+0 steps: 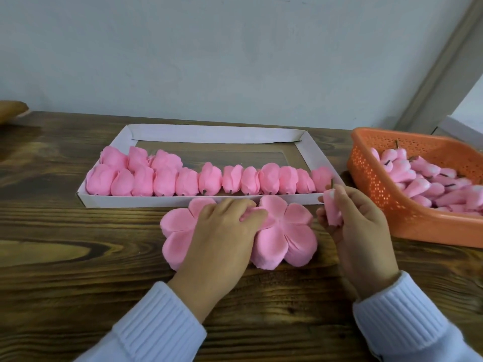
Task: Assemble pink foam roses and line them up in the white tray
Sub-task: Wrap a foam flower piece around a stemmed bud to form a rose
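Note:
Two stacks of flat pink foam petal sheets lie side by side on the table, one at the left and one at the right. My left hand rests between them, its fingertips pinching a petal of the right stack. My right hand holds a pink foam rose bud upright, its dark stem pointing up. Behind them the white tray holds several finished pink roses lined along its near wall, with a few more in a second row at the left.
An orange perforated basket at the right holds several pink buds with dark stems. The table is dark wood and a pale wall stands close behind it. A brown object sits at the far left edge.

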Motion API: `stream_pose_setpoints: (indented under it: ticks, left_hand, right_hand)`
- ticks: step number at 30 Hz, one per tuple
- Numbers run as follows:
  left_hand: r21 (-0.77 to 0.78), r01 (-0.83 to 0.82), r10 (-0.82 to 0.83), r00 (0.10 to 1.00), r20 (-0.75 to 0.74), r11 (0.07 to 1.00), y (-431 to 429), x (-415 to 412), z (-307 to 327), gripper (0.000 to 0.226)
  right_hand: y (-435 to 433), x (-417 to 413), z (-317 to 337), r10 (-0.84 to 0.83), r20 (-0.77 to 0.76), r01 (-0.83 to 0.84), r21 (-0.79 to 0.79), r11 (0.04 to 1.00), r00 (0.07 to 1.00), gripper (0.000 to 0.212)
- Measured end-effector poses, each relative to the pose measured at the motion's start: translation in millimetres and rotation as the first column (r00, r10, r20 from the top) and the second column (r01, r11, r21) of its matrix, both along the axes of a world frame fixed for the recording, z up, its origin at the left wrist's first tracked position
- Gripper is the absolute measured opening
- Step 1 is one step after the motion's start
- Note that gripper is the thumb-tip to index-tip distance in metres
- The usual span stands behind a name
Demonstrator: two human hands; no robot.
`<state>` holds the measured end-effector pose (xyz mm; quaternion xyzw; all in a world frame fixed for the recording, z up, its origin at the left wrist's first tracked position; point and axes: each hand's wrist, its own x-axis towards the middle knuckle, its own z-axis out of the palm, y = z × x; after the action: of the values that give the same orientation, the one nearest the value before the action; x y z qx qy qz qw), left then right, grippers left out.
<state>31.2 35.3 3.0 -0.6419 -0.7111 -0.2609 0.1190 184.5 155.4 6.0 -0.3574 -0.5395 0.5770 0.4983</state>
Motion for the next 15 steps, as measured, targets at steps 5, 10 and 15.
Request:
stream_pose_setpoints:
  ticks: [5,10,15]
  left_hand:
    - [0.029,-0.095,0.095,0.995,-0.014,0.995,5.8,-1.5,4.3,0.016]
    - [-0.071,-0.154,0.159,0.984,0.074,0.985,16.0,-9.8,8.6,0.012]
    - [0.039,-0.078,0.046,0.849,0.526,0.996,20.1,-6.4,17.2,0.016]
  right_hand:
    - [-0.2,1.0,-2.2,0.014,-0.012,-0.015,-0.029,0.999,1.0,0.023]
    - [1.7,0.2,-5.0,0.023,0.006,-0.023,0.011,1.0,1.0,0.011]
    - [-3.7,1.8,-3.8,0.08,0.034,-0.084,0.119,0.989,0.996,0.029]
